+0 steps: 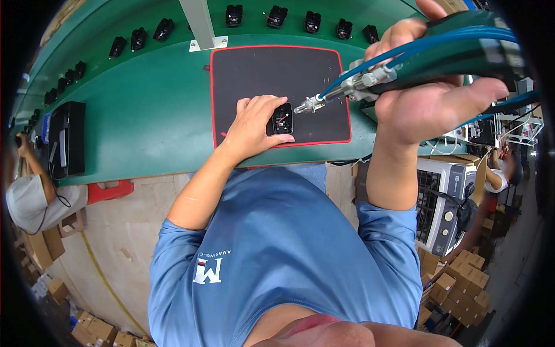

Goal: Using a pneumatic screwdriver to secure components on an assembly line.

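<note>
My left hand (254, 126) steadies a small black plastic housing (282, 120) on the dark mat, its fingers along the far side and thumb at the near edge. Inside the housing a thin red wire and a white dot-like part show. My right hand (413, 107) grips a powered screwdriver (350, 87) with a dark body, a metal nose and blue hoses. The tool slants down to the left. Its tip is close to the housing's right side, seemingly just apart from it.
The black mat (260, 63) has a red edge and lies on a green bench (144, 115). A grey metal post (200, 26) stands behind it. Several similar housings (233, 15) line the far side. A black bin (68, 139) stands left; an air cooler (442, 202) stands right. Other people work at both sides.
</note>
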### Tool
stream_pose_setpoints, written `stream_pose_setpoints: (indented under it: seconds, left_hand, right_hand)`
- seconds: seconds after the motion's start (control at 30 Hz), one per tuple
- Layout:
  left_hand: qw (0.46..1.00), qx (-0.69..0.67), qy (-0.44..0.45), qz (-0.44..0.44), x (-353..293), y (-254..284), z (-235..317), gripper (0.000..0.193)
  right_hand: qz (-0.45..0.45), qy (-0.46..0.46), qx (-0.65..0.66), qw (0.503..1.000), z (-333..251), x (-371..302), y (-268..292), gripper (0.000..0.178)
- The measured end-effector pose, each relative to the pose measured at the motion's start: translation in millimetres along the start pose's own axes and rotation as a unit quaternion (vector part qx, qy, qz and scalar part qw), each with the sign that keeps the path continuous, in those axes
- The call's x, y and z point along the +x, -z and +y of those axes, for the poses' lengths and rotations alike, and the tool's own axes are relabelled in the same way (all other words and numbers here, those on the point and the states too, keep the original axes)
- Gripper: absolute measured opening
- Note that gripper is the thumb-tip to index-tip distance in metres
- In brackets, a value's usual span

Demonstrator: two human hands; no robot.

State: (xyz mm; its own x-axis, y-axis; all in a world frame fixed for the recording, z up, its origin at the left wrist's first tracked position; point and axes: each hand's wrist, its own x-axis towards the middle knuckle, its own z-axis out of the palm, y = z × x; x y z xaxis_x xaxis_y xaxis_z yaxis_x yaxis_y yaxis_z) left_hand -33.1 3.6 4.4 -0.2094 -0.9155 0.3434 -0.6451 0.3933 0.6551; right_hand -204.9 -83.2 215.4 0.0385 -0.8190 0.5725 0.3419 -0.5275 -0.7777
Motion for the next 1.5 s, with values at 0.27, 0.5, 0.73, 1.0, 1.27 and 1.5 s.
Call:
stream_pose_setpoints:
  seconds: [0.27,0.5,0.73,1.0,1.27,1.5]
  left_hand:
    - [1.000,-0.004,-0.024,0.019,-0.6,-0.7,-3.8,0.084]
    - [0.999,-0.039,-0.003,0.009,-0.1,4.1,3.4,0.079]
    - [0.999,-0.032,0.002,0.002,-0.7,3.2,2.1,0.080]
    - [1.000,-0.029,0.008,-0.003,0.2,4.1,2.4,0.080]
    - [0.997,-0.075,0.009,0.031,-0.5,4.1,3.0,0.076]
    - [0.999,-0.043,0.002,0.032,0.0,3.1,3.1,0.075]
  right_hand:
    - [-0.027,0.000,0.027,0.999,40.8,-33.1,-21.0,0.110]
    - [-0.021,-0.107,-0.030,0.994,55.9,-64.7,-19.0,0.116]
    - [-0.010,-0.155,-0.003,0.988,56.4,-68.7,-17.1,0.119]
    - [-0.019,-0.146,-0.019,0.989,59.6,-71.9,-15.9,0.117]
    - [-0.032,-0.151,-0.021,0.988,60.7,-77.7,-17.9,0.115]
    - [-0.031,-0.103,-0.041,0.993,59.7,-69.8,-21.0,0.110]
